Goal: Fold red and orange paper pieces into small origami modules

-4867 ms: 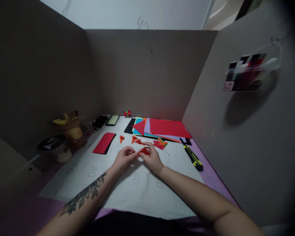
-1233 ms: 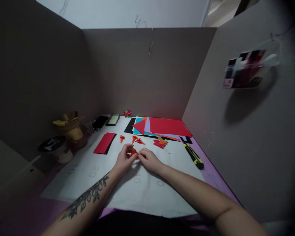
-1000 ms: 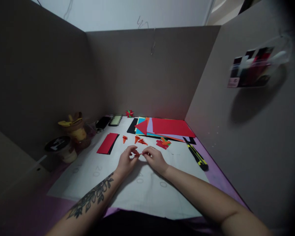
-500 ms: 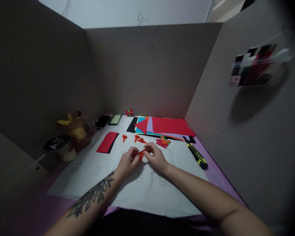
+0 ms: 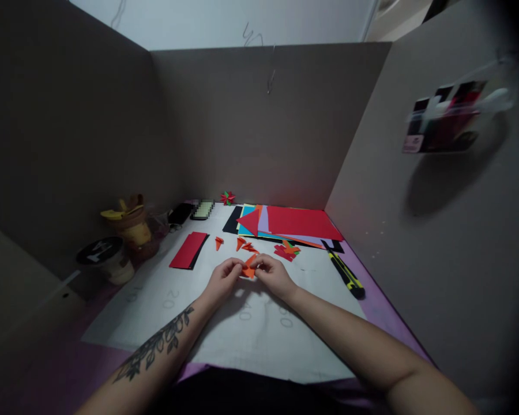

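Note:
An orange piece of folded paper [image 5: 249,270] is held between both hands above the white sheet. My left hand [image 5: 225,278] pinches its left side, fingers closed. On the other side, my right hand [image 5: 275,276] grips the paper between thumb and fingers, hiding part of it. Just beyond my hands lie small folded orange pieces [image 5: 241,242], with a separate one [image 5: 218,243] farther left. Red and orange paper pieces [image 5: 288,251] sit beyond my right hand. Left of my hands is a stack of red paper rectangles [image 5: 189,251], with black showing under its edge.
Large coloured sheets [image 5: 305,223] lie at the back right. A yellow-and-black cutter knife [image 5: 346,274] rests at the right. A red-and-green paper star [image 5: 227,198] sits by the back panel. A lidded tub [image 5: 108,259] and a yellow pot [image 5: 134,227] stand left. A clear holder [image 5: 445,118] hangs right.
The orange paper has been turned and now shows a broader face between my fingers. My left hand has shifted slightly left and flattened its grip; the right has dipped slightly.

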The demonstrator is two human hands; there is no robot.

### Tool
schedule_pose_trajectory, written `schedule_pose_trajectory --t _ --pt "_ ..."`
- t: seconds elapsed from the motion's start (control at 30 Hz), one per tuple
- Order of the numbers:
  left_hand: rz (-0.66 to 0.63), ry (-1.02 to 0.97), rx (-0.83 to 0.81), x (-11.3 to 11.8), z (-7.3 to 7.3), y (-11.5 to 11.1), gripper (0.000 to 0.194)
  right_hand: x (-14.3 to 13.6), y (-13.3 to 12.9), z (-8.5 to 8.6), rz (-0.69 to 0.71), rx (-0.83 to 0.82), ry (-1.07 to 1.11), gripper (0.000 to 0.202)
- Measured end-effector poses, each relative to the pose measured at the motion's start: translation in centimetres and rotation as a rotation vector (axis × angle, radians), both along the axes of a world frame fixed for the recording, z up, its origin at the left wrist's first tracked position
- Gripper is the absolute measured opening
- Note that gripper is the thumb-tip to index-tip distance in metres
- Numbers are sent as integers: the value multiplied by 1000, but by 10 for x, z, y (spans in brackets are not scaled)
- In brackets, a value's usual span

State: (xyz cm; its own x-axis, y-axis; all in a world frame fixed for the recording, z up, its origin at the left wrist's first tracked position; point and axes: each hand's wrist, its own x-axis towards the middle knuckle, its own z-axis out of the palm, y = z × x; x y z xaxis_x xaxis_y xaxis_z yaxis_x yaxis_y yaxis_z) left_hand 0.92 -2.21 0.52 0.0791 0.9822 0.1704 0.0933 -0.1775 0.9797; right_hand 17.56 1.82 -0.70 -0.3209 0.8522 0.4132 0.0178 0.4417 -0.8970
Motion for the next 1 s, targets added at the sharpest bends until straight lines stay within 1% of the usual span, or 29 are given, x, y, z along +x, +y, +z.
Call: schedule_pose_trajectory --t 0.07,0.17,0.27,0.4,0.53,0.7,0.87,1.0 --pt "-17 30 38 -1 1 -1 22 1 3 -2 -13 -53 47 14" --pt "-29 141 141 -3 2 -3 16 2 6 -3 -26 -103 89 12" --pt "43 244 223 -2 0 -2 15 2 6 -3 -15 -117 102 9" --pt "150 308 304 -2 -4 0 8 1 4 -2 12 -115 118 5" --pt "201 299 357 -2 -7 0 7 -1 2 -1 22 -134 146 4" --pt "219 231 392 1 -6 0 5 -6 2 -1 10 -175 231 4" --pt "213 190 356 6 -2 -1 5 -8 1 -1 -55 -251 264 8" --pt "238 169 307 9 -1 -1 6 -9 0 0 -83 -259 286 11"
